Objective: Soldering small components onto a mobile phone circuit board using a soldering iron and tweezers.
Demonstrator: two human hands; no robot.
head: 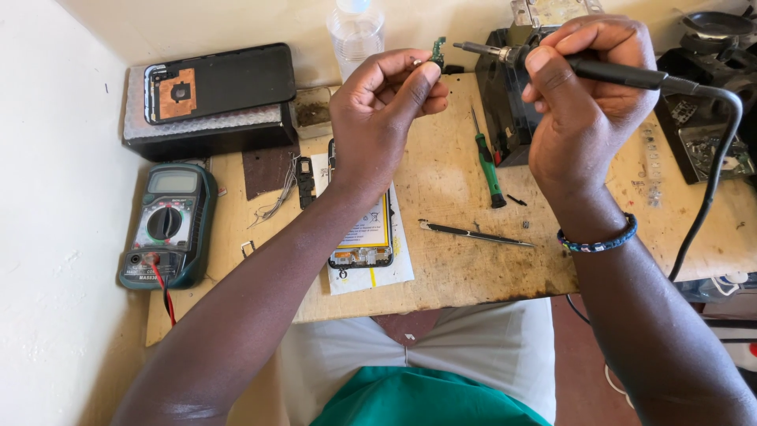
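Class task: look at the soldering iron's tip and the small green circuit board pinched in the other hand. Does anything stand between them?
Nothing visible does. The soldering iron in the right hand points its tip across open air at the small green circuit board pinched by the left hand.

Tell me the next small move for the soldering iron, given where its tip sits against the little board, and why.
Probably ease the soldering iron tip slightly left onto the small green circuit board. The left hand pinches the board up above the wooden table, and the right hand holds the iron level with its tip just short of it; contact isn't clear yet.
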